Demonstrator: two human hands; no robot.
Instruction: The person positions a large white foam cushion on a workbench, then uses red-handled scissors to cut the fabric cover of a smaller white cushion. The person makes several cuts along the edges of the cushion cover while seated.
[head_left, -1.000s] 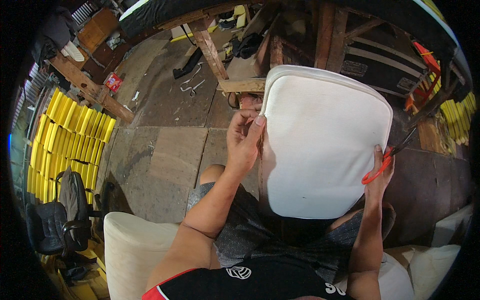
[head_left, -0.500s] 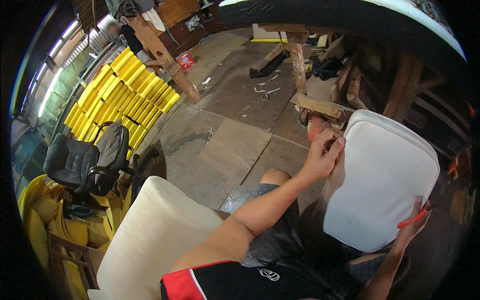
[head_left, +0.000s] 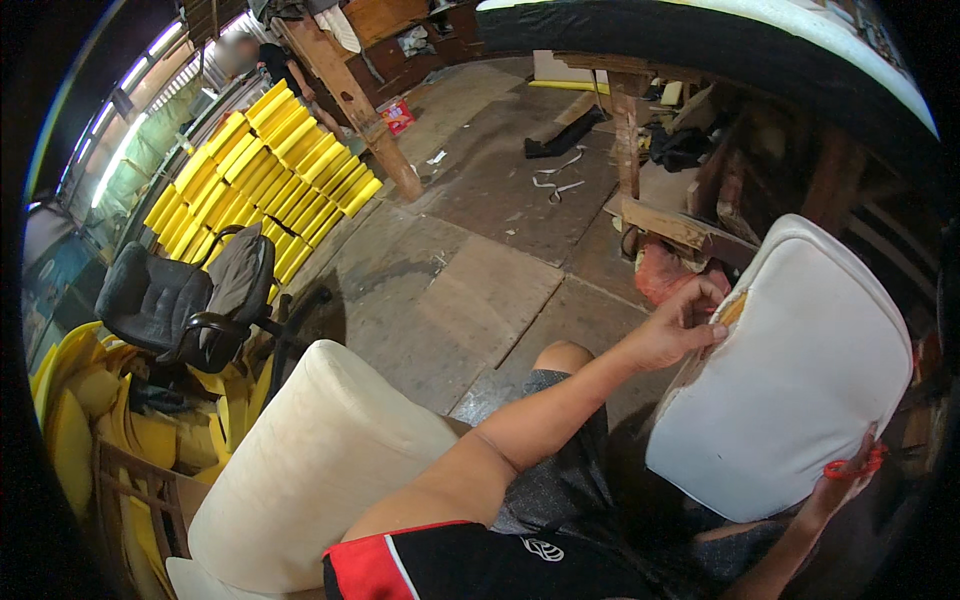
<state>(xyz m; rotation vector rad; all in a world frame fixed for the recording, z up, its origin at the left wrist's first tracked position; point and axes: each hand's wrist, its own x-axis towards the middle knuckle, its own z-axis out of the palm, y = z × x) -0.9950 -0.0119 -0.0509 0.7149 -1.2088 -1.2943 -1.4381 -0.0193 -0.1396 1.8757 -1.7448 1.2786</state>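
Note:
A white upholstered seat pad (head_left: pixel 790 370) with rounded corners stands tilted in front of me on the right. At its left edge my left hand (head_left: pixel 685 325) is closed, pinching the white cover by the rim. Beside those fingertips a strip of brown backing (head_left: pixel 735 312) shows at the edge. My right hand (head_left: pixel 848 485) is closed round a tool with red handles (head_left: pixel 852 466) and steadies the pad's lower right edge. The working end of that tool is hidden.
A cream padded piece (head_left: pixel 310 460) stands at my left. Beyond it are an office chair (head_left: pixel 165 305), yellow foam scraps (head_left: pixel 70 460) and stacked yellow foam blocks (head_left: pixel 265 175). Wooden frames (head_left: pixel 680 225) stand behind the pad. A person (head_left: pixel 280 65) is at the far left.
The pad has tilted, and its left edge now shows the brown backing. My left hand has moved slightly right and down along the rim; my right hand sits lower. The whole view has shifted.

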